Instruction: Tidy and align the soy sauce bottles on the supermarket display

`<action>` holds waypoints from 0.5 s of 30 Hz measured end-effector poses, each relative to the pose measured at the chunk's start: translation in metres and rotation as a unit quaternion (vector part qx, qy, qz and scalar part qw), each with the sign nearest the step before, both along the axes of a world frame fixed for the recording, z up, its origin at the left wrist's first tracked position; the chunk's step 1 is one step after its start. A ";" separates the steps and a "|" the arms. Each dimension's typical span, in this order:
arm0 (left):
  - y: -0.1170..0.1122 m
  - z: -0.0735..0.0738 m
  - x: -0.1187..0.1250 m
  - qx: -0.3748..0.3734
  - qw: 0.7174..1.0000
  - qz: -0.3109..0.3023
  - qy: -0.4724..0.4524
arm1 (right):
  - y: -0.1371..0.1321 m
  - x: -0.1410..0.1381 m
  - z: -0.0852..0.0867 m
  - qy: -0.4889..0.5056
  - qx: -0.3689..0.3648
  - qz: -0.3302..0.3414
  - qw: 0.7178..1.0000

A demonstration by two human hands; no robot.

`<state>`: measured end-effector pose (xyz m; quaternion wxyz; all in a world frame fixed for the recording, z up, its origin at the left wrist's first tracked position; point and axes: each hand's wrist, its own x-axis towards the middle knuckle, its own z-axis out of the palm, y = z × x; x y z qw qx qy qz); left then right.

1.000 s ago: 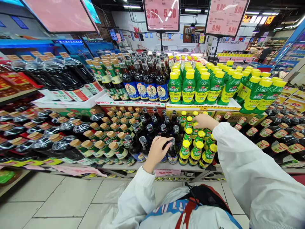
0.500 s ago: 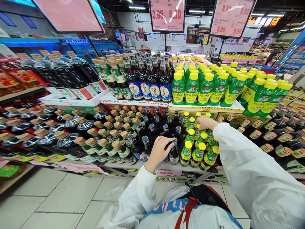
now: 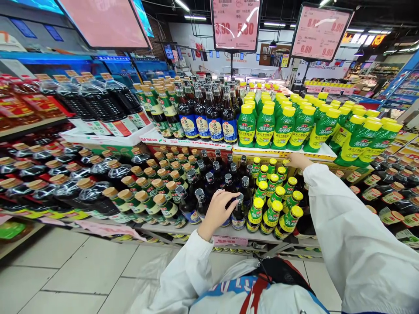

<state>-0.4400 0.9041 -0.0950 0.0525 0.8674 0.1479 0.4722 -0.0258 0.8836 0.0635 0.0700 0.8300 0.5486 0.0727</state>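
- Head view: the dark bottle (image 3: 225, 222) stands in the front row of the lower shelf (image 3: 255, 236); it is near-black glass with a blue label low on its body, and its neck and cap are hidden under a hand
- A silver-capped bottle (image 3: 238, 212) of the same kind stands just beside it on the right
- The left hand (image 3: 218, 211) is clasped over the top of the dark bottle, its fingers (image 3: 229, 197) curled down around the neck
- The small green bottles (image 3: 273, 205), yellow-capped, stand in rows on the same shelf, just right of the dark ones
- The right hand (image 3: 296, 160) reaches to the back of those rows, under the edge of the tier that carries the large green bottles (image 3: 283, 126)
- Its fingertips lie at the rearmost yellow caps; whether they grip one or only touch it cannot be told
- A white sleeve (image 3: 343, 235) covers the wrist
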 end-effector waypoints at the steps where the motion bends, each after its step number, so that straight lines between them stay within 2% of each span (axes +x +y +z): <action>1: 0.000 0.000 0.000 0.001 1.000 0.000 0.000 | 0.004 0.003 -0.008 -0.001 0.001 -0.003 1.000; 3: -0.001 0.001 0.000 0.000 1.000 -0.001 0.002 | 0.011 0.007 -0.020 -0.015 0.005 0.000 1.000; 6: -0.002 0.002 0.000 -0.011 1.000 -0.004 0.001 | 0.018 0.014 -0.027 -0.041 0.000 0.014 0.999; 15: -0.001 0.002 0.002 -0.029 1.000 -0.004 -0.001 | 0.024 0.025 -0.022 -0.086 -0.046 0.080 0.992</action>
